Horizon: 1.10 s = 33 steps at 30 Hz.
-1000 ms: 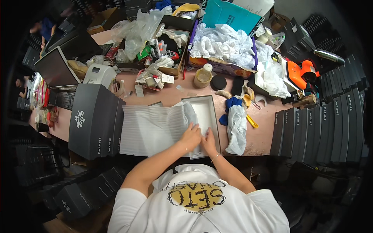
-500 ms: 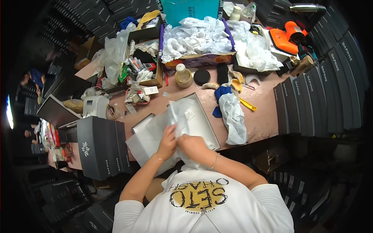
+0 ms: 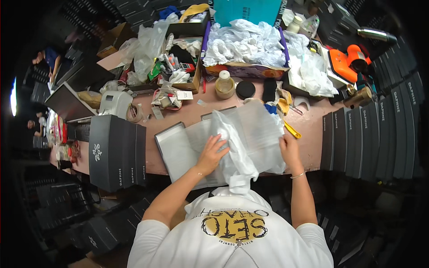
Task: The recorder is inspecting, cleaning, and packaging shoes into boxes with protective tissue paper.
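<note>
My left hand (image 3: 213, 154) rests its slightly spread fingers on a long, crumpled white tissue bundle (image 3: 237, 163), gripping its left side. Whatever lies inside the bundle is hidden. On the right, my right hand (image 3: 290, 149) pinches the edge of a thin translucent sheet (image 3: 257, 129), which spreads out beneath and beyond the bundle. Under these lies a dark-rimmed open box part (image 3: 167, 145) with a pale inside, much of it covered. A second white wrapped bundle (image 3: 279, 166) shows only at its end below the sheet's right side.
A purple-edged box (image 3: 246, 70) full of crumpled white paper stands at the back. Nearby are a glass jar (image 3: 225, 87), a black round lid (image 3: 245, 90) and a yellow-handled tool (image 3: 292, 129). Dark shoe boxes stand in rows at left (image 3: 109, 152) and right (image 3: 380, 138).
My hands were close together on the gathered paper. My right hand has moved right, spreading the translucent sheet over the second bundle. The whole view has shifted somewhat.
</note>
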### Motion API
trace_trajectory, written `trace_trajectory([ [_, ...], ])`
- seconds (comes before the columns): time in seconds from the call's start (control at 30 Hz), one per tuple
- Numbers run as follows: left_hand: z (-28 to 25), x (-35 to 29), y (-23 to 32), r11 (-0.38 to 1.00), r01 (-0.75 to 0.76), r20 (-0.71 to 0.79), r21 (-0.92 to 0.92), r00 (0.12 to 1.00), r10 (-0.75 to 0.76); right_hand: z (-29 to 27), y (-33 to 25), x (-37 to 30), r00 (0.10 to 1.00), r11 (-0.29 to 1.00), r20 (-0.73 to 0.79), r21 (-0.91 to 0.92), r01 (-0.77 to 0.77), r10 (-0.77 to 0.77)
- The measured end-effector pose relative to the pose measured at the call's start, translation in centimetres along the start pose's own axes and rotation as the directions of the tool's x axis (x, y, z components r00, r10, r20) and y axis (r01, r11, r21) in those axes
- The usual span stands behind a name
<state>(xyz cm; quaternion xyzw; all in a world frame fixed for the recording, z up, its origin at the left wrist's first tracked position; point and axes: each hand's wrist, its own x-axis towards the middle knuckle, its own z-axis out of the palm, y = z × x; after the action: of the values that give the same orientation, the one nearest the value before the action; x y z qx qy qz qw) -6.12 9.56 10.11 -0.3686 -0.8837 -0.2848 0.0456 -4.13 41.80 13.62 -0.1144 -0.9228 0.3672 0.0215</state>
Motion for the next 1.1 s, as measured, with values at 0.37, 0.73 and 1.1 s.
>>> trace_trajectory([
  [0.37,2.9,-2.3,0.0,0.905,0.41,-0.008,-0.117,0.91,-0.414,4.9,-9.4,-5.0,0.879,0.905,0.216,0.085,0.416,-0.424],
  [0.73,2.9,-3.4,-0.2,0.096,0.384,0.206,-0.918,0.671,-0.712,7.7,-3.5,-2.0,0.928,0.996,0.362,0.006,0.089,-0.086],
  [1.1,7.6,-5.6,-2.2,0.443,0.661,-0.073,-0.606,0.508,-0.858,11.5,-6.3,-3.5,0.866,0.857,0.017,-0.134,0.497,-0.5],
])
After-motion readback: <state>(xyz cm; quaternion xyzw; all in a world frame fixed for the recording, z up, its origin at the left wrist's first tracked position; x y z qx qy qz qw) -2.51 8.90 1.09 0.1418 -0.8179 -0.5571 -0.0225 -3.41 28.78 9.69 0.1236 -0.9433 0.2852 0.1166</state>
